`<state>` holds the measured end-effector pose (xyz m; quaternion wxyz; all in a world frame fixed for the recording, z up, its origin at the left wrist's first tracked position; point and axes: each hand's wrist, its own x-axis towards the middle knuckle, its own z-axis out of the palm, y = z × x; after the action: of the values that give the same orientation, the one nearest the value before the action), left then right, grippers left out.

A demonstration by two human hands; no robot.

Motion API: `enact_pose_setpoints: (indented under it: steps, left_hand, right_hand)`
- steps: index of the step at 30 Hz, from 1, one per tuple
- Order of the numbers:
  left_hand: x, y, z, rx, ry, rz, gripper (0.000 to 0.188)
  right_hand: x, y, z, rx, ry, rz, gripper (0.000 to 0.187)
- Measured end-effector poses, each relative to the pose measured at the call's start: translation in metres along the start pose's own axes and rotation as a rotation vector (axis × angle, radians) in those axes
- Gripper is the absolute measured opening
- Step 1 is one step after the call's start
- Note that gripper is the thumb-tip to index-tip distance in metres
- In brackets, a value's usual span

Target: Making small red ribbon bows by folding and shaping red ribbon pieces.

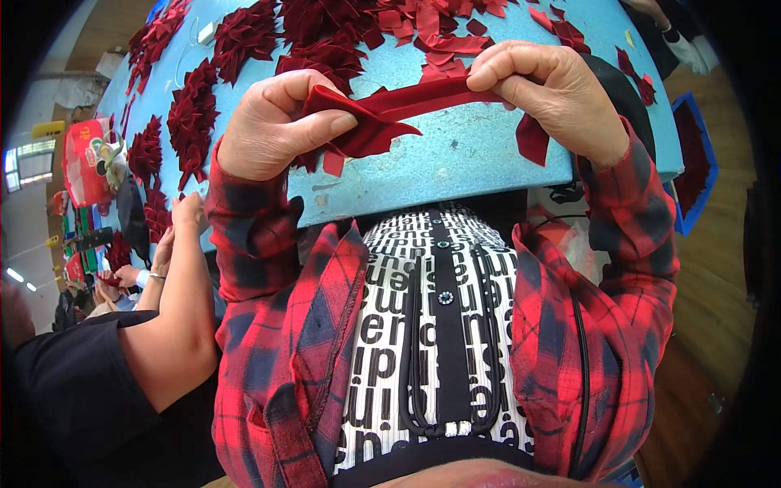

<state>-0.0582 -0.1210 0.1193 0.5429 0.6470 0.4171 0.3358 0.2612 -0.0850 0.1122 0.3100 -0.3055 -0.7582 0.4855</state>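
Between my two raised hands a dark red velvet strip is stretched over the near part of the table. My left hand pinches its left end, thumb on top, where the cloth folds into pointed flaps. My right hand grips the other end between thumb and curled fingers. A loose tail of red fabric hangs below the right hand. Some red cloth pieces lie behind and under the left hand, partly hidden by it.
Piles of folded dark red fabric cover the left and far parts of the light blue table. Flat red scraps lie at the back. A blue-rimmed bin stands at the right. A co-worker's arm is close on my left.
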Motion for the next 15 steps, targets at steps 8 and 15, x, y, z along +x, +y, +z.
enact_pose_setpoints:
  steps: [8, 15]
  left_hand:
    - [0.004, -0.004, 0.004, 0.050, 0.031, -0.027, 0.008]
    - [0.006, -0.006, 0.003, 0.090, 0.031, -0.024, 0.009]
  right_hand:
    - [0.005, 0.006, 0.000, -0.218, 0.028, -0.198, 0.024]
    - [0.007, 0.011, 0.002, -0.303, 0.056, -0.220, 0.024]
